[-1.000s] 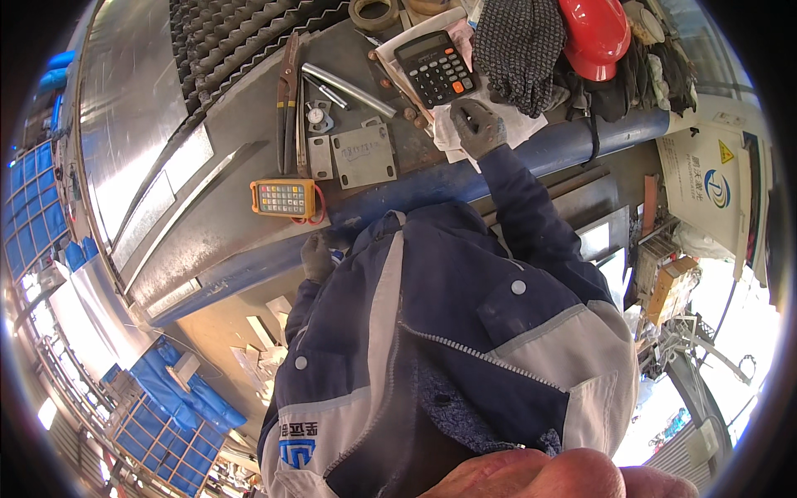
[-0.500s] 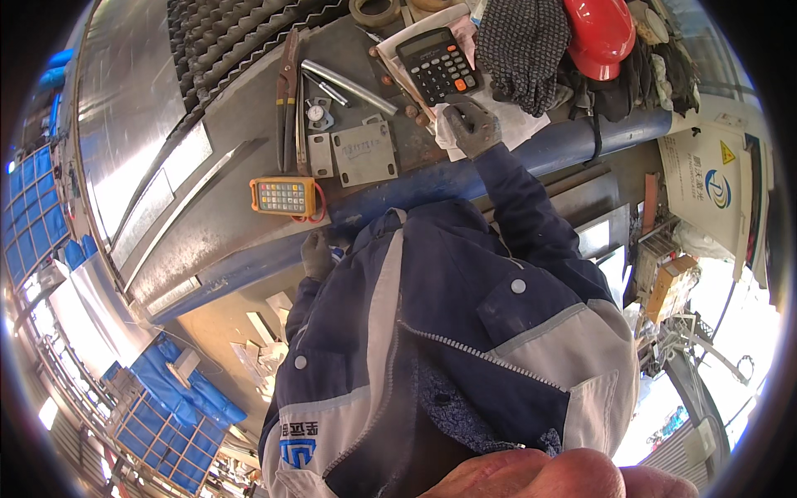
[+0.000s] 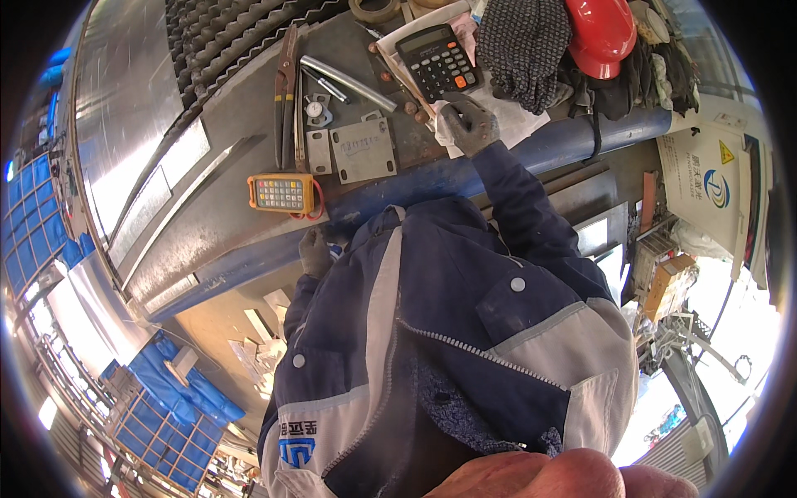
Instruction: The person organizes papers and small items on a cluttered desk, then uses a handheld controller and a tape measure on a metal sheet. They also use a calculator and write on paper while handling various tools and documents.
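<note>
My right hand, in a grey glove, rests on the white papers just below a black calculator. Its fingers are curled in; whether anything is pinched in them is hidden. Down at the bench's near edge is my left hand, also gloved, with fingers drawn together; a small blue-and-white thing shows beside it, too little to name. Nearest to that hand on the bench lies a yellow-orange keypad device with a red cord. Two metal plates with slots, the larger one bearing handwriting, lie between my hands.
Long-handled snips, a metal tube and a round dial gauge lie beyond the plates. Dark patterned cloth and a red helmet are at the far right. A blue rail runs along the bench's near edge.
Both hands stay almost where they were. The view has shifted very slightly; nothing on the bench has been visibly picked up or put down.
</note>
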A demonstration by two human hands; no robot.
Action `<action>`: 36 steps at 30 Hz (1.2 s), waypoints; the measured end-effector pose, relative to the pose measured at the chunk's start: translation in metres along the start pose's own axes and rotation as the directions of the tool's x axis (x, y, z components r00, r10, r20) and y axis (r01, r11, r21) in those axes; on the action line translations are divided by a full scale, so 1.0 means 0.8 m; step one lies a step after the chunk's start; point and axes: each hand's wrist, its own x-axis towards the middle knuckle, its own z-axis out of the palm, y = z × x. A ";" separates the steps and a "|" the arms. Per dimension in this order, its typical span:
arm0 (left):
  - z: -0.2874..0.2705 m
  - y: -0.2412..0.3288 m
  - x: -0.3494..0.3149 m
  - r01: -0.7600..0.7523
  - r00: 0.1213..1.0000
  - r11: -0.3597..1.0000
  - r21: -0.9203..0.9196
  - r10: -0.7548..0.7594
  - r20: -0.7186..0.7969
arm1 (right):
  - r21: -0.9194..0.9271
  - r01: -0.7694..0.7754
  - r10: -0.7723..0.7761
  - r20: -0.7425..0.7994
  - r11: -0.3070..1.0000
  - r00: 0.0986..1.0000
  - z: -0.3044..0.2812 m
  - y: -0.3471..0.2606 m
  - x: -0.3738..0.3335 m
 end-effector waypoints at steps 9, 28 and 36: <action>-0.002 0.012 -0.002 0.009 1.000 1.000 0.012 -0.010 0.024 | -0.194 -0.051 0.103 0.266 0.980 0.958 0.008 -0.017 0.018; 0.003 -0.002 0.001 -0.072 0.997 0.997 -0.025 0.071 -0.013 | -0.130 0.053 -0.031 0.165 0.990 0.986 0.003 -0.014 -0.011; 0.000 -0.011 0.008 0.055 0.998 0.998 -0.010 -0.054 0.011 | -0.180 0.100 -0.073 0.149 0.979 0.986 0.014 -0.023 -0.007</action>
